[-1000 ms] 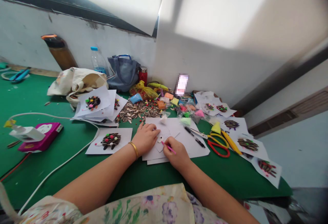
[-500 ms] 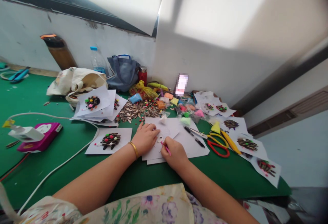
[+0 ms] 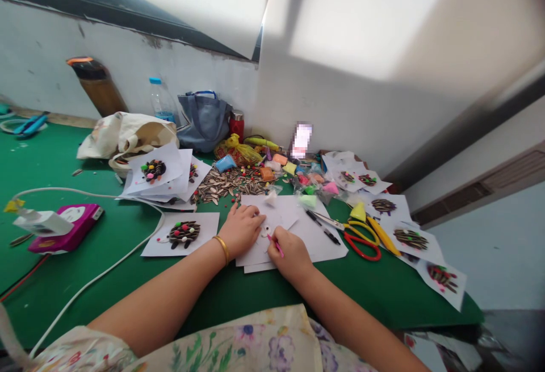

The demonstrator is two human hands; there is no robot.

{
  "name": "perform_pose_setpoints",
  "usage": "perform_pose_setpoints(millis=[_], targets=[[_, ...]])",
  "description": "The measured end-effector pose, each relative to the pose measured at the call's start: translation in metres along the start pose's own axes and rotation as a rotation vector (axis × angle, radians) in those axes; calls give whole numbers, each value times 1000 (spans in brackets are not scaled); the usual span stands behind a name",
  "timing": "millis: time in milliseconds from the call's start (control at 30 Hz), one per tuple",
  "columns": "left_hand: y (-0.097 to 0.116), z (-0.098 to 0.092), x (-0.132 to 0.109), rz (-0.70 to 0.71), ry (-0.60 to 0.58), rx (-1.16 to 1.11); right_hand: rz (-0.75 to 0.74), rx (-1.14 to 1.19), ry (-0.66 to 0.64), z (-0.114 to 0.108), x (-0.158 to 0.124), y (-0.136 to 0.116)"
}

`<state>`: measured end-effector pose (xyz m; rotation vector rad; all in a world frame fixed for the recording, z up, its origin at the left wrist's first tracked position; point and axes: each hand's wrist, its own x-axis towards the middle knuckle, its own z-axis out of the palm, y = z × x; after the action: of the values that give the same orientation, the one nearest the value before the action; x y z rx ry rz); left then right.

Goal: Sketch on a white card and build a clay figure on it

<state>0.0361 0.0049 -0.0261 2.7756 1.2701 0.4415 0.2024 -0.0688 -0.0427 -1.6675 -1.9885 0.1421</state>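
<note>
My left hand [image 3: 243, 229] lies flat on a white paper sheet [image 3: 251, 259], fingers stretched out, with a gold bangle on the wrist. In my right hand [image 3: 290, 254] is a thin pink stick-like tool [image 3: 279, 249], pinched between the fingers. Its tip touches or nearly touches a small white piece with a black dot [image 3: 267, 229], apparently clay, on the paper. More sheets lie underneath and to the right, where a black pen [image 3: 327, 230] rests. Left of my left hand is a paper with a sunflower-seed hedgehog [image 3: 184, 233] dotted with coloured balls.
Scissors [image 3: 361, 244] with red and yellow handles lie right of the papers, beside a yellow tube [image 3: 383, 235]. Behind are loose sunflower seeds [image 3: 230, 183] and coloured clay packets [image 3: 267, 174]. Seed-picture sheets [image 3: 443, 281] line the right edge. A white cable [image 3: 106, 272] crosses the left side.
</note>
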Motion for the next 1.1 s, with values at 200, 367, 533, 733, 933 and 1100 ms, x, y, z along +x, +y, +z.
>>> perform_pose_setpoints(millis=[200, 367, 533, 733, 933, 1100], targets=[[1, -1, 0, 3, -4, 0, -5, -24, 2, 2, -1, 1], [1, -1, 0, 5, -3, 6, -76, -8, -6, 0, -1, -1], [0, 0, 0, 5, -6, 4, -76, -40, 19, 2, 0, 0], [0, -2, 0, 6, -6, 13, -117, -16, 23, 3, -1, 1], [0, -2, 0, 0, -12, 6, -86, -47, 19, 1, -1, 1], [0, -2, 0, -3, -18, 4, -104, -14, 3, 0, -1, -1]])
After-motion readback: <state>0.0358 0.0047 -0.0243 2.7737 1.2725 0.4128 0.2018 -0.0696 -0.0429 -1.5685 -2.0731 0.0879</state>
